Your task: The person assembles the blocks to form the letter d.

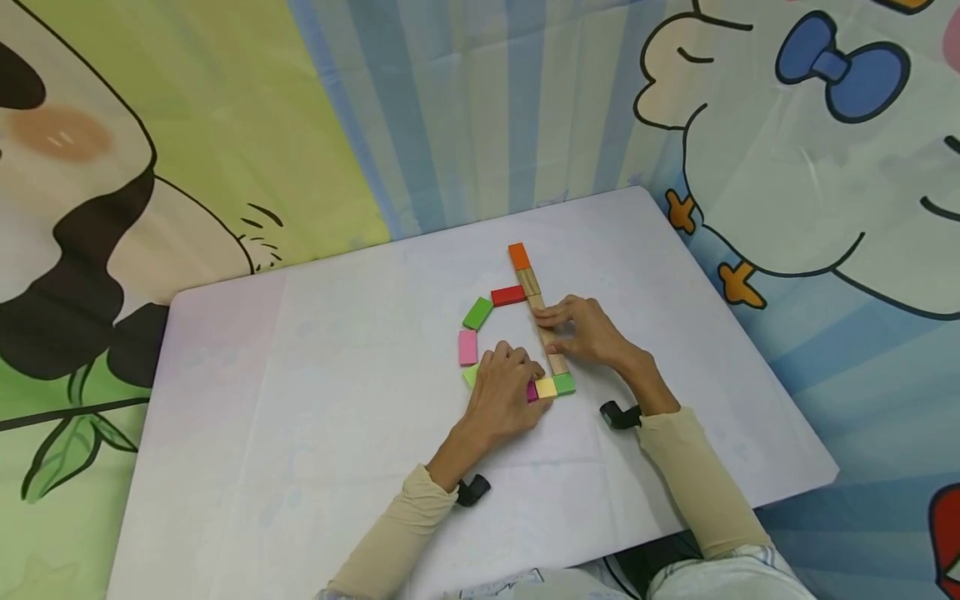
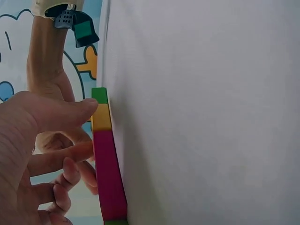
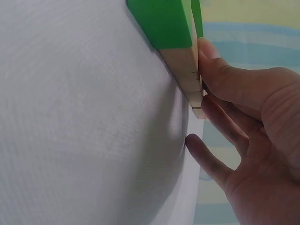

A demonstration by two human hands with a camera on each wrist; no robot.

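My left hand (image 1: 506, 387) lies over the near end of a ring of small blocks. Its thumb touches the yellow block (image 1: 546, 387), and its index finger reaches the magenta block (image 2: 108, 173) from behind. The other fingers are loosely bent. To the right, my right hand (image 1: 588, 331) touches a line of plain wooden blocks (image 1: 557, 363) with thumb and fingertips. A green block (image 1: 564, 383) sits at the corner where the line meets the yellow one. A lime-green block (image 1: 470, 377) is partly hidden by the left hand.
Pink (image 1: 467, 347), green (image 1: 477, 313) and red (image 1: 507, 296) blocks curve round to the wooden line, which ends in an orange block (image 1: 519, 256). All lie on a white table (image 1: 337, 417). Printed cloth (image 1: 465, 100) hangs behind. Small black cameras (image 1: 619, 415) hang at the wrists.
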